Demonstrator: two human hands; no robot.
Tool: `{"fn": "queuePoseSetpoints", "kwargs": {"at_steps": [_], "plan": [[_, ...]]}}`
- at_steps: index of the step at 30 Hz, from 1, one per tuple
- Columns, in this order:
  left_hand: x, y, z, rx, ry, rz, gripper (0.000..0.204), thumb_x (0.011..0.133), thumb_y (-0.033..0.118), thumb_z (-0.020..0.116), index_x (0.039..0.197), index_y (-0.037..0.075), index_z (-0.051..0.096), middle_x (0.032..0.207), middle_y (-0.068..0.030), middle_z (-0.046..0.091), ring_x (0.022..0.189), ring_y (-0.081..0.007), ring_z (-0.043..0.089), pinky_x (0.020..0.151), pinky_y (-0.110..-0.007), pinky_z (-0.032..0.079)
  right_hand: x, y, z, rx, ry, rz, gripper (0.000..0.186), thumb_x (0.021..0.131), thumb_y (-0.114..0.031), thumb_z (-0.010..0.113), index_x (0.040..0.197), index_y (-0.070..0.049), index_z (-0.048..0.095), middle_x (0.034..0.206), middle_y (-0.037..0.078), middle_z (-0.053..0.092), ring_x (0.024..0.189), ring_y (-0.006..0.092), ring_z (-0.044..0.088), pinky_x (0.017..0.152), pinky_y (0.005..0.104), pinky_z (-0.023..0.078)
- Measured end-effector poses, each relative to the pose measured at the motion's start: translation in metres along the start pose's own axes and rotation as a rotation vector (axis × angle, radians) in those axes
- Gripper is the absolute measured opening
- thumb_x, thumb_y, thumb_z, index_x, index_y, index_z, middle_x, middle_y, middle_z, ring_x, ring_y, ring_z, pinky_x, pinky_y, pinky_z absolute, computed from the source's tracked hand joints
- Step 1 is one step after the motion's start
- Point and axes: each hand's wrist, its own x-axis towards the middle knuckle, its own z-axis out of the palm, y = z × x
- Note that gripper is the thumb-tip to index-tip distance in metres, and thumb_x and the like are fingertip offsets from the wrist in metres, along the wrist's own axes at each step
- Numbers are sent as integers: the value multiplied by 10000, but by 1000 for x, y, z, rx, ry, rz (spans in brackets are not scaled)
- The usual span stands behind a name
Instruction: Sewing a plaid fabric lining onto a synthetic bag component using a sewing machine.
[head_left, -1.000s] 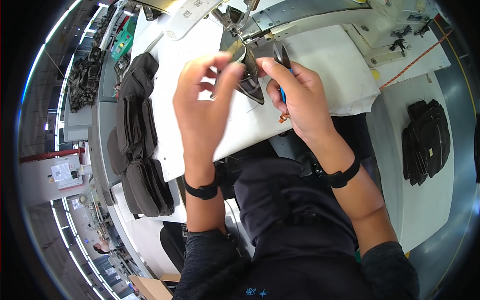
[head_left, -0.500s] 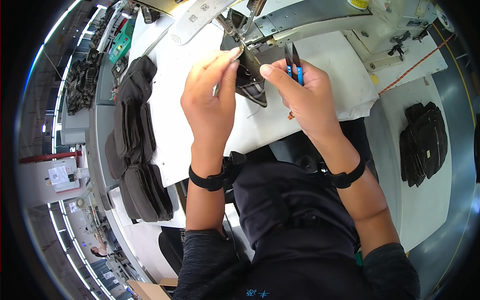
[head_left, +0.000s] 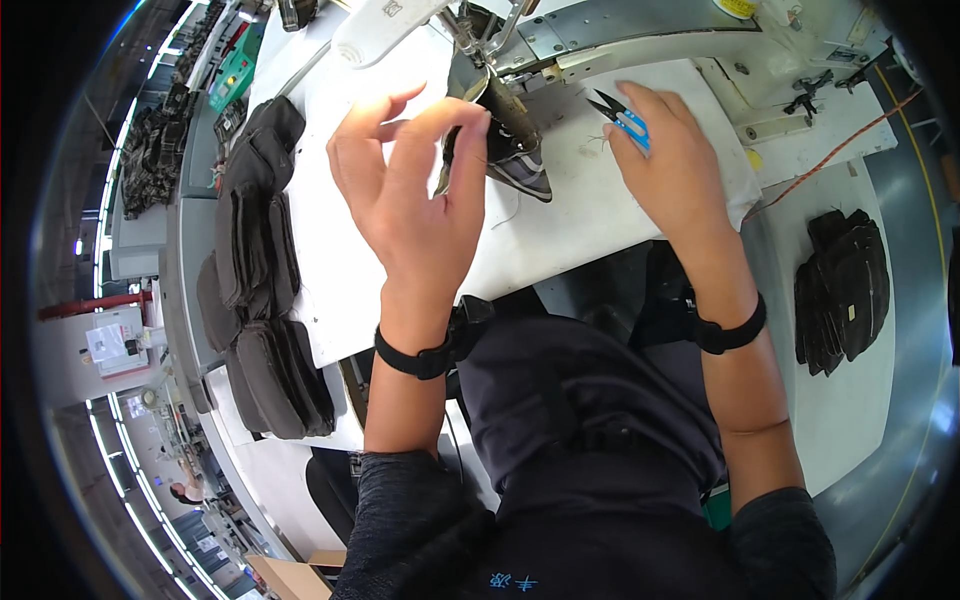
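Observation:
My left hand is raised by the sewing machine's post, thumb and forefinger tips pinched together and the other fingers apart. Anything between the tips is too small to make out. Behind those fingertips, a dark fabric piece with a grey striped edge hangs around the cylindrical machine arm, below the needle area. To its right, my right hand is palm down over the white table cover, holding blue-handled thread snips between thumb and fingers. The snips' dark blades are apart and point up and left.
Stacks of dark fabric pouches line the table's left side. More dark pieces lie on a white surface at right. The sewing machine spans the far side; an orange cord runs beside it. A loose thread lies on the white cover.
My right hand has moved right, away from the fabric piece, and turned palm down with the snips. My left hand has drawn back slightly, its outer fingers spreading. The view has shifted a little.

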Motion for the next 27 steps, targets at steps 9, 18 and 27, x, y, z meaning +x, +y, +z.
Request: {"fn": "queuePoseSetpoints", "kwargs": {"at_steps": [9, 18, 27], "plan": [[3, -1, 3, 75, -67, 138, 205, 821, 87, 873, 1015, 144, 839, 1349, -83, 694, 1161, -265, 588, 988, -385, 464, -7, -66, -2, 886, -197, 122, 293, 988, -118, 740, 1240, 30, 726, 1079, 52, 749, 943, 105, 658, 852, 258, 518], [25, -3, -3, 115, -186, 351, 206, 705, 12, 840, 873, 87, 748, 1340, -54, 697, 1198, -310, 597, 1015, -393, 483, 0, -62, -3, 752, -172, 97, 269, 990, -53, 707, 1246, 23, 736, 973, 22, 744, 832, 73, 629, 768, 247, 524], [-14, 12, -54, -375, -492, 160, 168, 777, 60, 869, 873, 40, 732, 1283, -146, 702, 1112, -315, 648, 927, -398, 519, -6, -61, 5, 1084, -219, 344, 286, 1006, -203, 705, 1133, 50, 750, 785, -24, 673, 689, 35, 559, 619, 240, 468]]}}
